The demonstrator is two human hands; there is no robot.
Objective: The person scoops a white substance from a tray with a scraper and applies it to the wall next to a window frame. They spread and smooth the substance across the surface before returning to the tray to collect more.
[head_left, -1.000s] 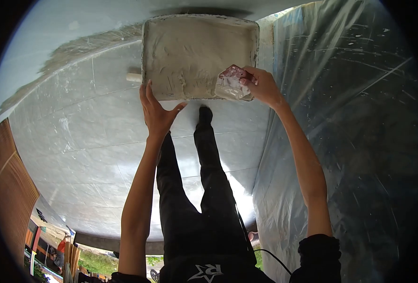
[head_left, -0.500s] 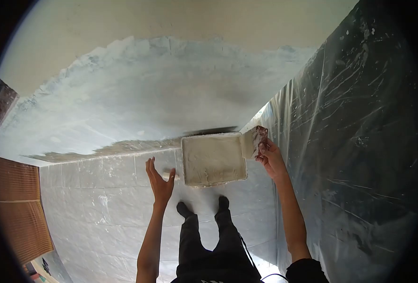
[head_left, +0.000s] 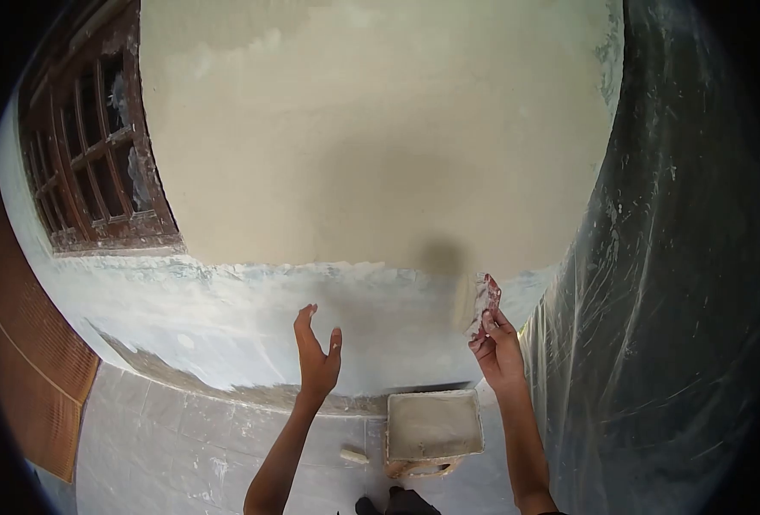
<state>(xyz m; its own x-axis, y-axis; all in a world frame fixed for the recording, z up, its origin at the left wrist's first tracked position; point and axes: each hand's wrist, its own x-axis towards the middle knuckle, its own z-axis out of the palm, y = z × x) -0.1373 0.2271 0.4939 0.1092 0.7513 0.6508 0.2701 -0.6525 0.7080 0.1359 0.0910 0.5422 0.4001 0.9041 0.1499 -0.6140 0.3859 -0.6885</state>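
My right hand (head_left: 502, 354) grips a wide putty scraper (head_left: 485, 307) with a reddish-brown, white-smeared back. Pale filler shows along its left side, which faces the wall. Empty, with thumb and fingers apart, my left hand (head_left: 317, 356) hovers in front of the lower wall. Cream filler covers the upper wall (head_left: 380, 137), while the band below it (head_left: 251, 318) is whiter and patchy. Below my right hand is a rectangular tray (head_left: 390, 429) spread with the same cream filler, raised on a stand (head_left: 414, 469).
Dark plastic sheeting (head_left: 680, 283) hangs on the right. A brown window frame (head_left: 110, 142) is set in the wall at left, above a brown slatted panel (head_left: 33, 343). On the grey, sheet-covered floor (head_left: 183, 429) lies a small pale block (head_left: 354, 456), near my feet (head_left: 367, 506).
My view has tilted up from the tray to the wall. The scraper has moved from beside the tray up to the wall, still in my right hand. My left hand stays open.
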